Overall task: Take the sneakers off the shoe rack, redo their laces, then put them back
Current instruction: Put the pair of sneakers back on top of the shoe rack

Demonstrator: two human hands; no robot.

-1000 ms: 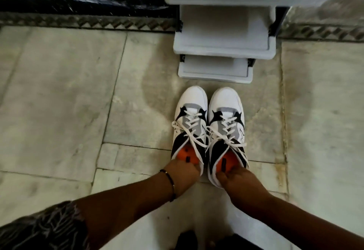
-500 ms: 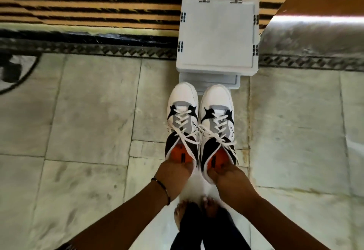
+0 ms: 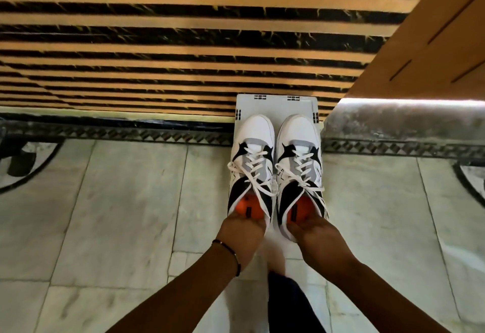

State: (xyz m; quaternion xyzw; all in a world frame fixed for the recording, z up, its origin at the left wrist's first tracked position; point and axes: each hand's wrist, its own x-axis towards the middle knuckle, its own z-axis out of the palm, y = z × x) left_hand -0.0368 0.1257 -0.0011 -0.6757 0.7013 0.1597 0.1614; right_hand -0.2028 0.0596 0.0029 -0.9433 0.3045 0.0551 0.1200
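Two white, grey and black sneakers with white laces and orange insoles are held side by side over the white shoe rack [image 3: 275,104], toes pointing away from me. My left hand [image 3: 240,230] grips the heel of the left sneaker [image 3: 252,164]. My right hand [image 3: 313,233] grips the heel of the right sneaker [image 3: 299,162]. Both sneakers cover most of the rack's top; whether their soles touch it I cannot tell. The laces are threaded, with loose ends hanging at the sides.
The rack stands against a wall of orange and black stripes [image 3: 157,44]. An orange wooden panel [image 3: 433,39] and a grey stone ledge [image 3: 404,120] are to the right. Pale marble floor tiles [image 3: 118,214] spread left and right. My dark trouser leg [image 3: 286,304] is below.
Both hands have carried the sneakers forward and up from the floor to over the rack's top. The view has tilted up toward the striped wall.
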